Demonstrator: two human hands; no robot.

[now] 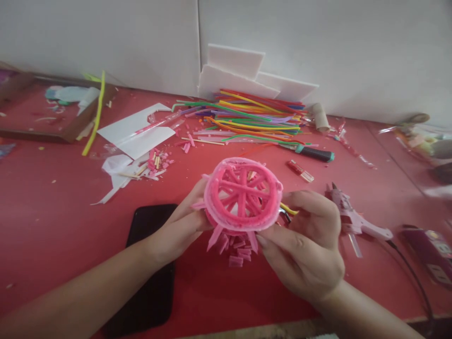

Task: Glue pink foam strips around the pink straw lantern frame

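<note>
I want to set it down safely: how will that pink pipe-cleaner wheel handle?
The pink wheel is probably light, being fuzzy wire and straw spokes. Likely a bit springy, since both hands, left and right, pinch its rim. Its round rim could roll on edge.

Red table (pixel 52 212), coloured straws (pixel 254 117), black phone (pixel 151 273), pink glue gun (pixel 349 216), foam sheets (pixel 247 70)

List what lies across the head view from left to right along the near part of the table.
Black phone → left hand → pink pipe-cleaner wheel → right hand → pink glue gun → purple power strip.
</note>
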